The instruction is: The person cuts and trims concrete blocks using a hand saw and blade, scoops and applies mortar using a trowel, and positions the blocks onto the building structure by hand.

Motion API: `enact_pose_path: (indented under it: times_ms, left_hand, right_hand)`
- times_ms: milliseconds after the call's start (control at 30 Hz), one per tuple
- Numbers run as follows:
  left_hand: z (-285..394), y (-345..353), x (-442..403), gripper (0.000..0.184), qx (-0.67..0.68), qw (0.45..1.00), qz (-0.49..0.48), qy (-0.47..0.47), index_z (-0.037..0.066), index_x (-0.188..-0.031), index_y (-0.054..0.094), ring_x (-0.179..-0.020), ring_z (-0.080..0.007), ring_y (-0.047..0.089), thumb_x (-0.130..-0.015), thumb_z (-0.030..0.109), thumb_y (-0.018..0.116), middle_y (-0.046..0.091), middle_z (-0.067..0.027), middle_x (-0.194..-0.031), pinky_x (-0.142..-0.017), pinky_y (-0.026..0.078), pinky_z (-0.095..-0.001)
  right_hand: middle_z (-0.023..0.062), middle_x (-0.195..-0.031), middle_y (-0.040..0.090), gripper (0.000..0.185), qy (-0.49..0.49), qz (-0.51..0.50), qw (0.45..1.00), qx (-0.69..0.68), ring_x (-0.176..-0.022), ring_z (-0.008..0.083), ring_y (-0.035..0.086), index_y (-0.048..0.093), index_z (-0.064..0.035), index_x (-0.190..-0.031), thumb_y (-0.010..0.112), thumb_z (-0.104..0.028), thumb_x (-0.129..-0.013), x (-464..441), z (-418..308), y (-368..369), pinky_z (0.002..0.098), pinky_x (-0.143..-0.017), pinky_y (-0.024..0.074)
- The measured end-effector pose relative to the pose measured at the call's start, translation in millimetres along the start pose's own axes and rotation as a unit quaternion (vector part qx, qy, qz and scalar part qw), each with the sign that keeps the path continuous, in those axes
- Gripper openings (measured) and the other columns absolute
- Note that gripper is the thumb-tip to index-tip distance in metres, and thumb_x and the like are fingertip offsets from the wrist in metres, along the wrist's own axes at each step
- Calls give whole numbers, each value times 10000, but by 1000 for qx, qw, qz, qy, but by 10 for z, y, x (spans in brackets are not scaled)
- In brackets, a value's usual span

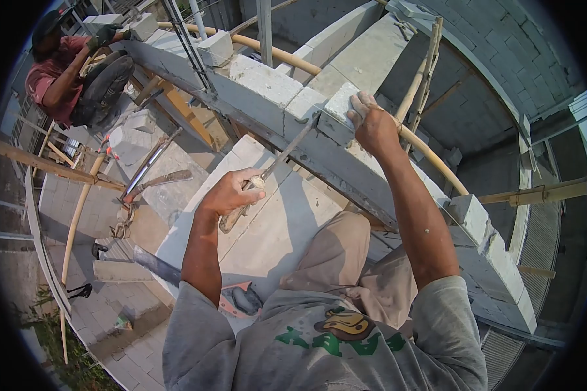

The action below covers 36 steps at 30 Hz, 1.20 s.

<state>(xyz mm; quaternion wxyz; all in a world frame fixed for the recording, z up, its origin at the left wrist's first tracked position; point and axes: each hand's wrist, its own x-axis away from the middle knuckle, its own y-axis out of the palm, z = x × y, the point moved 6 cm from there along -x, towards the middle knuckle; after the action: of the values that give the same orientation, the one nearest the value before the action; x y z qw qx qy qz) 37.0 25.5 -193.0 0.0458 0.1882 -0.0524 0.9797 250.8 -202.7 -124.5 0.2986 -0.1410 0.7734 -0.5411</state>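
Note:
My left hand (231, 193) is closed around the wooden handle of a tool with a long, narrow metal blade (287, 154). The blade points up and to the right, and its tip meets the joint between two pale blocks on the wall. My right hand (374, 124) grips the top of a light concrete block (338, 104) on the wall, fingers bent over its edge. Left of that block, another white block (304, 104) sits in the same row. Beside my left side lies a handsaw with an orange and grey handle (241, 300).
A co-worker in a red shirt (62, 85) crouches at the wall's far left end. A hatchet-like tool (156, 186) and a long metal bar (151, 156) lie on the left platform. Bamboo poles (434, 156) cross behind the wall (254, 81). Pale slabs (277, 215) lie before me.

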Motion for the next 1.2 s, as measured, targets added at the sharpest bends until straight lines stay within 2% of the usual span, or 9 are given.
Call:
enact_pose_path:
  times_ms: [100, 200, 300, 400, 767, 933, 1033, 1133, 1200]
  left_hand:
    - [-7, -65, 160, 522, 57, 998, 14, 6, -25, -1234, 562, -693, -85, 547, -790, 184, 739, 594, -7, -830, -602, 457, -254]
    - [10, -23, 267, 569, 54, 998, 27, 13, -52, -1248, 529, -647, -118, 575, -790, 215, 735, 597, -43, -803, -496, 471, -260]
    - [-210, 30, 295, 590, 107, 992, 57, 42, -73, -1235, 519, -611, -121, 568, -794, 259, 726, 595, -68, -759, -490, 468, -255]
    - [-475, 139, 478, 481, 197, 972, 99, 79, -37, -1199, 576, -681, -103, 570, -819, 233, 697, 593, -34, -792, -591, 463, -255]
    - [-1238, 554, 953, 439, 353, 907, 224, 45, -10, -1156, 562, -599, -128, 568, -851, 295, 643, 600, -84, -759, -506, 483, -237]
    - [-1300, 872, 1056, 487, 404, 879, 252, 35, -7, -1189, 531, -636, -134, 589, -865, 343, 627, 609, -90, -785, -555, 498, -246]
    - [-1085, 1090, 991, 455, 411, 876, 247, 46, 8, -1209, 515, -754, -113, 582, -889, 313, 619, 591, -54, -882, -641, 490, -255]
    - [-1007, 1352, 708, 441, 382, 885, 242, 112, 6, -1222, 514, -839, -98, 549, -902, 291, 617, 572, -40, -928, -706, 461, -257]
    - [-864, 1426, 654, 511, 274, 921, 246, 127, -33, -1269, 464, -861, -122, 536, -908, 296, 612, 581, -57, -947, -743, 443, -267]
  right_hand:
    - [221, -1368, 479, 417, 0, -9, 1000, -3, -1273, 361, 462, 551, -47, -1292, 545, -248, -926, -20, -13, -5, 394, -1034, 407]
    - [221, -1371, 476, 421, -8, -17, 1000, 7, -1281, 360, 453, 547, -49, -1298, 537, -256, -931, -27, 21, 22, 390, -1037, 403]
    - [224, -1372, 473, 421, -20, -30, 999, 15, -1290, 358, 442, 548, -48, -1296, 531, -260, -933, -51, -1, 30, 386, -1041, 398]
    - [237, -1361, 477, 419, -21, -32, 999, 19, -1272, 367, 460, 549, -42, -1293, 528, -252, -931, -54, 48, 40, 386, -1036, 401]
    - [238, -1279, 548, 374, 3, -49, 999, -18, -1171, 389, 536, 579, -28, -1240, 573, -189, -902, -60, -76, -145, 396, -996, 433]
    - [219, -1160, 618, 340, -74, 157, 977, -125, -1070, 376, 602, 598, -15, -1194, 624, -153, -885, 495, -691, -721, 397, -933, 473]
    - [230, -1090, 639, 335, -47, 32, 969, -241, -1027, 380, 618, 607, 10, -1159, 636, -183, -886, 1165, -1144, -319, 396, -896, 479]
    - [330, -1071, 617, 776, 119, -281, 899, -314, -1019, 391, 625, 558, 128, -1176, 596, -576, -852, 1825, -1159, 789, 435, -879, 482]
    - [370, -1022, 610, 981, 238, -411, 823, -311, -1002, 389, 635, 541, 203, -1126, 576, -711, -770, 1946, -1118, 939, 428, -857, 490]
